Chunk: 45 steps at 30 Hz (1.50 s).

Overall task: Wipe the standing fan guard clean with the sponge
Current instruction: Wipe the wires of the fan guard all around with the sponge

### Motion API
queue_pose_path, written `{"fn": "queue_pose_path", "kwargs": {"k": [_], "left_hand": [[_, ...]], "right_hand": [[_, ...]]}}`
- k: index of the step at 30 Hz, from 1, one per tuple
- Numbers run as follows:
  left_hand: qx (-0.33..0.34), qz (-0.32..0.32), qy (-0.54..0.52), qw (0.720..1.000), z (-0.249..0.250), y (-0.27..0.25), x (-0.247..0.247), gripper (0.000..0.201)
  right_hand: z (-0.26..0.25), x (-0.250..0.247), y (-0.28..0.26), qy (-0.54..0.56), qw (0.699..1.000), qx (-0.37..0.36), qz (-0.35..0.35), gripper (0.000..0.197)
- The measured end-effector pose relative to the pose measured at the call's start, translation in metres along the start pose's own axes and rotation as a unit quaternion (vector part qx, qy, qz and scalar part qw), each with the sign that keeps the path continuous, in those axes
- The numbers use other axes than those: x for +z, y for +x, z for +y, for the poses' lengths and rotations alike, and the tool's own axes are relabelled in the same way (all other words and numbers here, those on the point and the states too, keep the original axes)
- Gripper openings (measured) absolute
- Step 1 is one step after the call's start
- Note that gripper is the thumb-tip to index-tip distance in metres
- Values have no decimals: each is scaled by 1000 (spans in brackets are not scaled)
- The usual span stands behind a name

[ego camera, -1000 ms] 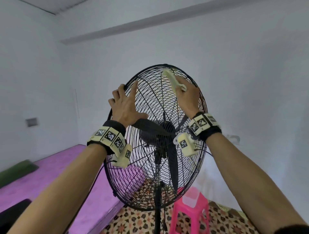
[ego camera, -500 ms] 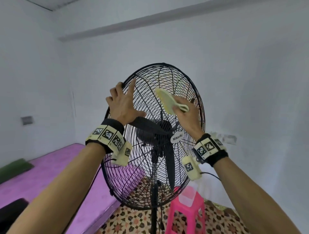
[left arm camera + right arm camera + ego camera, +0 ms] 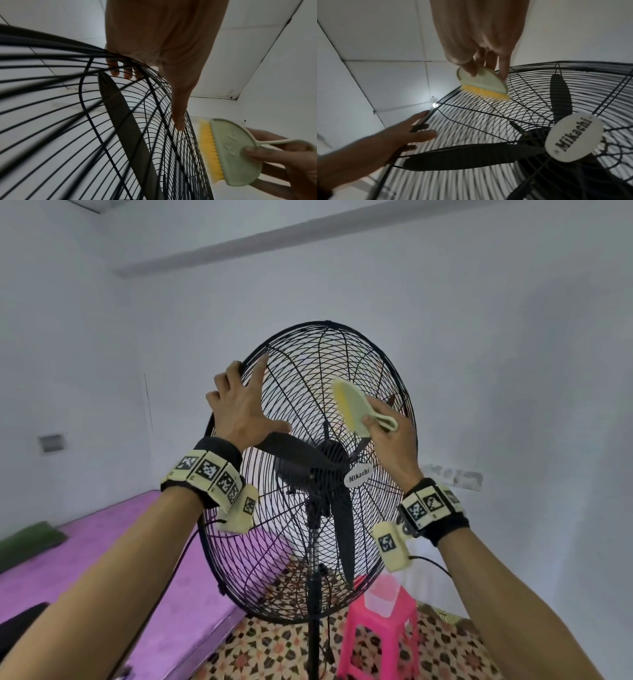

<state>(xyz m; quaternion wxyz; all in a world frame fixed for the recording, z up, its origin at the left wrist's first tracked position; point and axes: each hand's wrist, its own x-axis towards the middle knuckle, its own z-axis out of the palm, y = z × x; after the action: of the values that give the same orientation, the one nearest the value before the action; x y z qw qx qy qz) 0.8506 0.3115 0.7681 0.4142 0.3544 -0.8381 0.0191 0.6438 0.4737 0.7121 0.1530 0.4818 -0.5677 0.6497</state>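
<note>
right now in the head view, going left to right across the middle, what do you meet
Grey wall plate → left hand holding the fan guard rim → brush with yellow bristles → right hand gripping the brush → blurred wall fitting.

Black wire-metal fan guard [image 3: 301, 392]; matt pale-green plastic sponge [image 3: 356, 409], yellow bristles.

Home bedroom, purple mattress [image 3: 102, 549], patterned floor [image 3: 274, 645], pink stool [image 3: 380, 628]

One standing fan [image 3: 308, 474], one sponge [image 3: 352, 409], one pink stool [image 3: 380, 642], two hands [image 3: 239, 409]
</note>
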Motion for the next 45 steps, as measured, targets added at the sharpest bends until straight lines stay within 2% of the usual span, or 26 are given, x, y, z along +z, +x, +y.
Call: {"fn": "queue_pose_path", "kwargs": {"k": [1,3,8,10,13,18,20,23,24,30,31,35,41,45], "left_hand": [[2,1,-1,1000,0,-1,0,134],[7,3,-2,1000,1,-2,1,134],[3,2,-3,1000,-5,2,0,134],[4,0,-4,1000,-7,3,0,134],[8,-1,-5,1000,-7,2,-1,134],[6,-8,-14,1000,-13,6,-3,132],[5,-11,-15,1000,-18,7,-4,132],[6,-16,-16,1000,-20,8,-5,131],[7,-15,-18,1000,-20,8,-5,131],[9,-8,-22,1000,-25,11,-2,130],[9,-8,-24,1000,-27,11,-2,130],[13,-8,-23,1000,-24,12,-2,130],[7,-8,-26,1000,-24,15,-2,130],[10,-4,-29,1000,-25,12,-2,130]], "right_hand": [[2,0,-1,-10,999,6,30,35],[6,5,-7,-15,999,25,43,33],[7,8,-25,27,999,24,-24,37],[14,3,-24,39,998,45,17,36],[25,5,-30,-16,995,76,64,35],[25,8,-48,-26,998,48,-12,37],[23,7,-49,-26,998,49,20,36],[28,5,-49,-29,987,98,124,34],[30,6,-49,-41,985,108,130,34],[34,10,-66,-67,994,87,2,38],[34,7,-66,-61,994,86,-1,38],[40,-1,-63,-31,993,92,68,35],[47,1,-71,-29,996,90,0,38],[52,1,-69,-8,991,109,75,36]]}}
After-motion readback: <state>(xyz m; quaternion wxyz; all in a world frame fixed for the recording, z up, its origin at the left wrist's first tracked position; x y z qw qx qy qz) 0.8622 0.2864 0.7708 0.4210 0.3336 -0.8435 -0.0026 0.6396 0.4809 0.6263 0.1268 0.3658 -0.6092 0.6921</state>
